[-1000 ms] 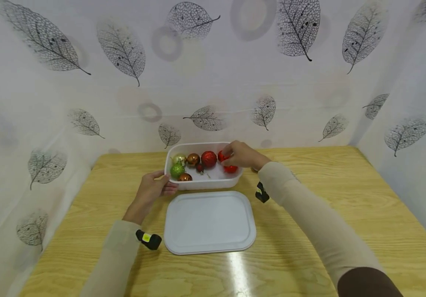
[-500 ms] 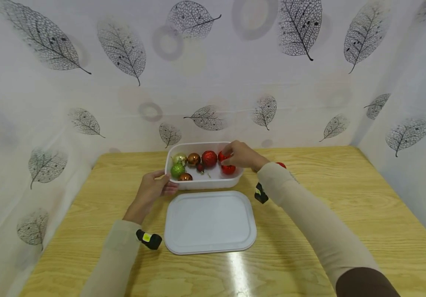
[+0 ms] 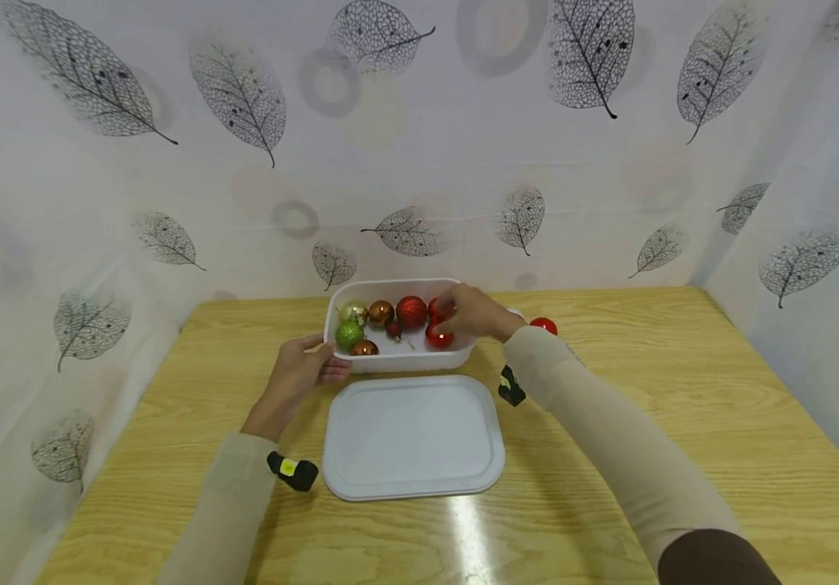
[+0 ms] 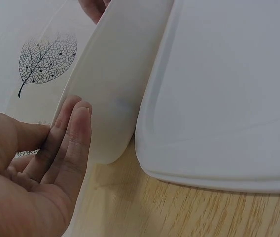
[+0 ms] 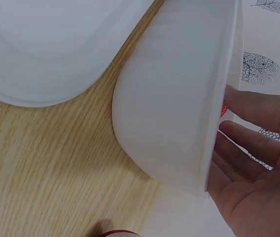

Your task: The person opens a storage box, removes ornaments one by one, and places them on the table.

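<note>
A person's two bare hands met a white container [image 3: 412, 366] of shiny balls on a wooden bench [image 3: 192, 422]. The container lay ahead of the person with its long axis running left to right, so each hand had one end to itself. The left hand [image 3: 298, 366] pinched the near left corner, its thumb at the rim and its fingers laid along the outer wall. The right hand [image 3: 473, 313] reached over the right end, its fingertips dipping inside. Two smooth red balls, a front one [image 3: 439, 336] and a back one [image 3: 434, 309], sat at those fingertips, much nearer the right hand than the left; whether the fingers gripped either ball or only touched it could not be told. A larger, textured red ball [image 3: 411, 314] lay just left of them, while the green ball [image 3: 349, 335] was at the far left end, close to the left hand. A flat white lid [image 3: 414, 439] lay between the container and the person, its long axis roughly matching the container's. Outside, another red ball [image 3: 544, 326] rested on the bench to the right, just beyond the right sleeve [image 3: 594, 414].
</note>
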The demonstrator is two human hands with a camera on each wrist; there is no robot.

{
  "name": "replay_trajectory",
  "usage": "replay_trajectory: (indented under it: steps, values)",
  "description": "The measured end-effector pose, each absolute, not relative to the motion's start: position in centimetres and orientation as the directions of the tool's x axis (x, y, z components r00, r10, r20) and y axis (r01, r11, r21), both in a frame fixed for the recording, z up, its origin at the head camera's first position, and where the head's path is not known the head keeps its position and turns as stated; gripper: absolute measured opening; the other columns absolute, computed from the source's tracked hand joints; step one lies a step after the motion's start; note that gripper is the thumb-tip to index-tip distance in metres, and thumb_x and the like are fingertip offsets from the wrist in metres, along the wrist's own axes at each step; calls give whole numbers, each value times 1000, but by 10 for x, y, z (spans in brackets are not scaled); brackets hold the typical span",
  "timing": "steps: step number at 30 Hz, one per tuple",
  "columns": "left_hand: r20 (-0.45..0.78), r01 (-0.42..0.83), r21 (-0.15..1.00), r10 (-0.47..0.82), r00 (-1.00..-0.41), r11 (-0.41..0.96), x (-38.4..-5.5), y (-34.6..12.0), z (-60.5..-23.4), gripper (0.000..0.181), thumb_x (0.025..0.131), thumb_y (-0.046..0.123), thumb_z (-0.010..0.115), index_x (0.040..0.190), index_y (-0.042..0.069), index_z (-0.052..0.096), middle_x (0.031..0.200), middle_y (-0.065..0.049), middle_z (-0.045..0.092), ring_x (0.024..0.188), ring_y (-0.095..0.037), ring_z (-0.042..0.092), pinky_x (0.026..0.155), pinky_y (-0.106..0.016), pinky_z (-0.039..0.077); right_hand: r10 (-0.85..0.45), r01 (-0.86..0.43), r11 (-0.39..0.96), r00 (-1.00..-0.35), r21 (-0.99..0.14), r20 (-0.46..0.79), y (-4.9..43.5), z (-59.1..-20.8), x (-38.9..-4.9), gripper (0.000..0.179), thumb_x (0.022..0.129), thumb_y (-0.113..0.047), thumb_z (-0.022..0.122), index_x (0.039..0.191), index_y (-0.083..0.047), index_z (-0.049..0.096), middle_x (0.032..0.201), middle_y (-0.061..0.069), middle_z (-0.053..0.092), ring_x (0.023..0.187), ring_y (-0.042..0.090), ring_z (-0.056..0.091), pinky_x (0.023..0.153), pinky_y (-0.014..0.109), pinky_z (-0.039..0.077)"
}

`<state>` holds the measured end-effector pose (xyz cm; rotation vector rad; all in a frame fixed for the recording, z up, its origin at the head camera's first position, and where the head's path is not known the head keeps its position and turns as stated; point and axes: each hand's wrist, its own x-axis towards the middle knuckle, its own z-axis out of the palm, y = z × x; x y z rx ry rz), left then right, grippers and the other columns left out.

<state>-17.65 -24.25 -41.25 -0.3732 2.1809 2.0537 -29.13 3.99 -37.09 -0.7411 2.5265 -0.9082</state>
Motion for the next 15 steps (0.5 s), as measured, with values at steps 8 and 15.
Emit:
replay_trajectory:
  steps: [8,15]
  values:
    - [-257,-263,964,-94,-962,48,-176,-243,-413,45,109,10,46,148,-11,39,86,-12,73,74,-13,73,76,-28,65,-632,-394,627,-762,-672,-143,35,-378,-287,38,83,2,77,118,11,67,115,20,70,108,30,65,99,38,57]
    - [-261,-266,962,-95,-961,52,-176,-243,-413,46,109,10,46,149,-11,39,86,-12,73,74,-13,73,76,-27,65,-649,-464,643,-753,-609,-112,32,-382,-286,42,81,-2,79,119,11,67,112,19,70,104,29,64,98,38,56]
